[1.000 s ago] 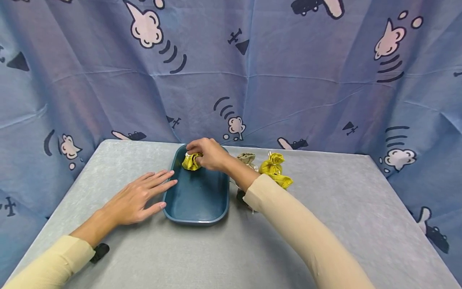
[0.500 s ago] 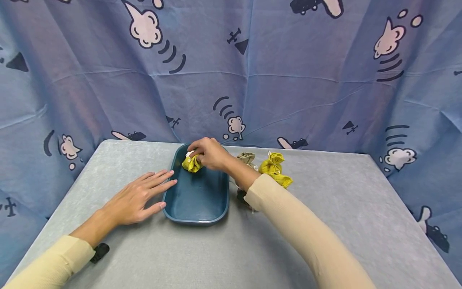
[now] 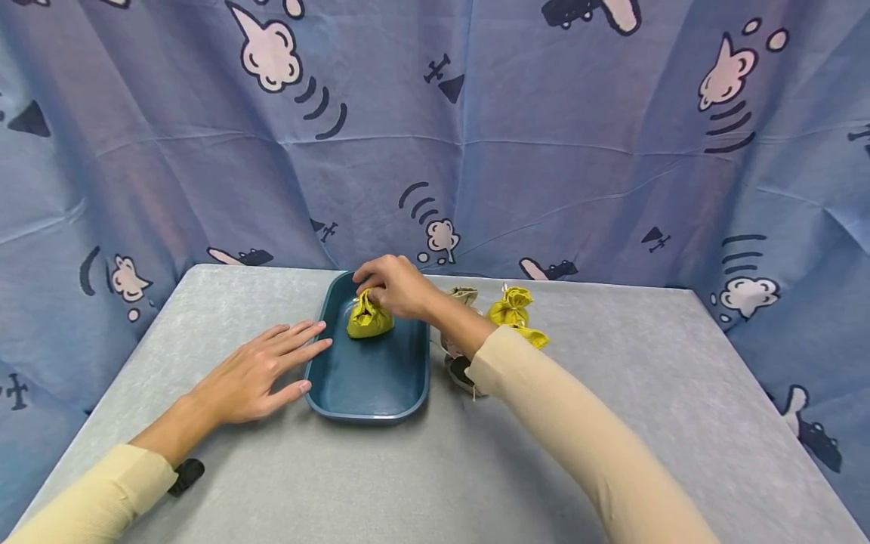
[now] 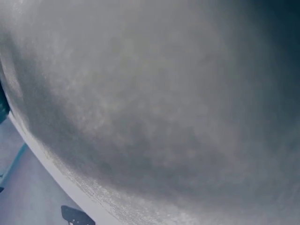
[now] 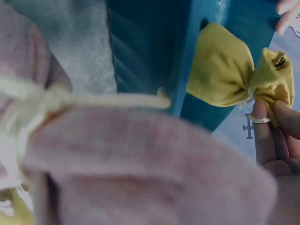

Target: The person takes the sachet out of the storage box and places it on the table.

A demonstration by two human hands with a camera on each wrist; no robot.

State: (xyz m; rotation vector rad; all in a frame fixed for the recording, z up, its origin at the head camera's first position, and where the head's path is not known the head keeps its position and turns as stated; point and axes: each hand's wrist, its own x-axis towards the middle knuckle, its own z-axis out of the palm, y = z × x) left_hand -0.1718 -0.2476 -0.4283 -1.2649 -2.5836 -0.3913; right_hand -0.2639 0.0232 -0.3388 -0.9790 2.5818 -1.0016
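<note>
In the head view my right hand (image 3: 397,287) pinches the gathered neck of a yellow drawstring pouch (image 3: 370,323) in the far half of a blue tray (image 3: 370,381). The right wrist view has thumb and fingers on the ruffled top of that yellow pouch (image 5: 220,68), its full body hanging over the tray's wall and floor, a white cord at the neck. My left hand (image 3: 261,374) lies with fingers spread, fingertips right at the tray's left rim. The left wrist view holds only the blurred grey tabletop (image 4: 140,93) and a bit of curtain.
Right of the tray, partly behind my right forearm, are yellow pouches (image 3: 511,308), a beige pouch (image 3: 465,295) and one with a dark patch (image 3: 462,373). A pinkish pouch (image 5: 140,159) fills the right wrist view's foreground. A blue printed curtain (image 3: 544,151) hangs behind the table.
The yellow pouch has turned more upright in my right hand, its body now showing nearer the tray's middle. My left hand has stayed at the rim.
</note>
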